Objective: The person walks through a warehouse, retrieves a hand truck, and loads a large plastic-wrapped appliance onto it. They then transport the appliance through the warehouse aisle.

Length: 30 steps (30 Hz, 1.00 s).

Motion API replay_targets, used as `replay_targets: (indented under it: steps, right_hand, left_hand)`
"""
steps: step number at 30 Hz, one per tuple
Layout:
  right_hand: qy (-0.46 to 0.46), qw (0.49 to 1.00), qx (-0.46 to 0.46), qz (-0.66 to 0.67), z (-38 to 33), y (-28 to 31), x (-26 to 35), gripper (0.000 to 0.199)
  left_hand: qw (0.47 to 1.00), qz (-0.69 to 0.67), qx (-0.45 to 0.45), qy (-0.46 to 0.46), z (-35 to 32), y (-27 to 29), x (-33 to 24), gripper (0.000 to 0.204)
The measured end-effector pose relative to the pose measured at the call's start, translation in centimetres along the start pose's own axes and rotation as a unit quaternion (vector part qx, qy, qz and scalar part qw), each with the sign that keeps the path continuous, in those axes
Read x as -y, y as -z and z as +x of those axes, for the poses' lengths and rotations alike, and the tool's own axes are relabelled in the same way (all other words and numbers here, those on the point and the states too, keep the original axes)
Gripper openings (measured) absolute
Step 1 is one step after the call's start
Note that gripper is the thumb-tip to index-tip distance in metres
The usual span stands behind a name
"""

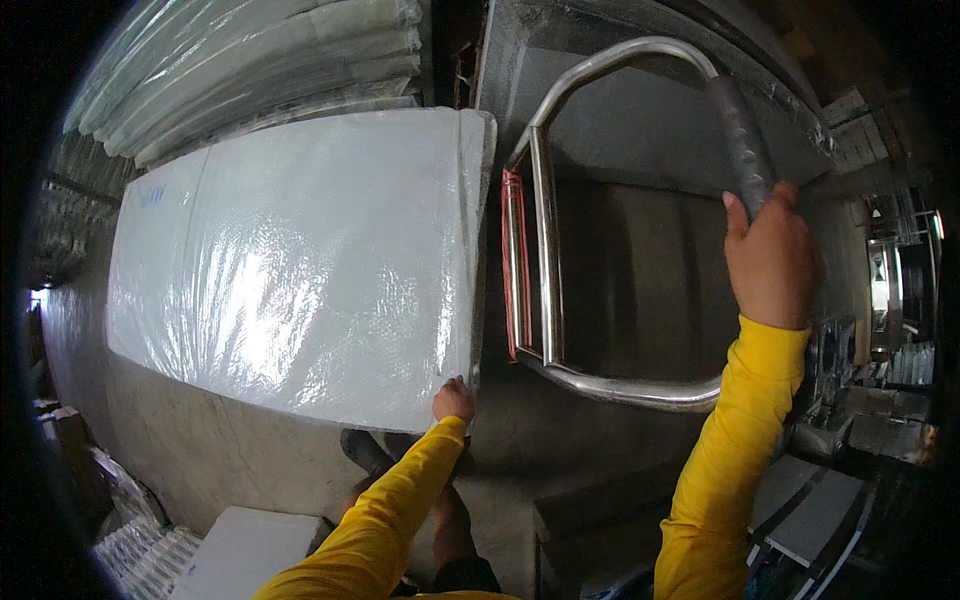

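Glossy white is shown by the wrapped panel (290,250) at the left, its covering patterned with fine dimples (broken up by bright white glare), and blue marks (153,196) are seen at its far left corner. Polished silver is shown by the metal frame (549,250) at the right; its grip (738,135) is covered in dark grey, and red strips (511,190) are set along its left side. Plain yellow is worn on the left sleeve (385,505) and right sleeve (735,430). The floor (200,430) is coloured dull grey-brown.
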State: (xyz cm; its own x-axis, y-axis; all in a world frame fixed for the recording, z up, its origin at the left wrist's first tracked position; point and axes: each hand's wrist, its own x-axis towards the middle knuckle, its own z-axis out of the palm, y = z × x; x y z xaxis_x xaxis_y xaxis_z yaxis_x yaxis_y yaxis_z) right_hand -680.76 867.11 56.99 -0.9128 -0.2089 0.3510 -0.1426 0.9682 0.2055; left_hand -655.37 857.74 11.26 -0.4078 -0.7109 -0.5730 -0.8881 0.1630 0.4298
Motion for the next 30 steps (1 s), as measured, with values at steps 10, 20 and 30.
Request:
replay_targets:
  steps: [10,20,30]
  right_hand:
    - [0.020,0.994,-0.032,-0.101,-0.3,0.8,2.1,0.044]
    - [-0.054,0.857,0.183,0.478,-0.2,2.2,-3.2,0.078]
    - [-0.136,0.865,0.208,0.435,-9.7,3.0,19.5,0.074]
  left_hand:
    - [0.990,-0.005,0.116,-0.083,2.5,-2.4,3.8,0.051]
    - [0.926,-0.113,-0.349,0.087,16.7,29.3,32.1,0.046]
    - [0.916,-0.023,-0.342,0.206,31.7,53.2,53.1,0.039]
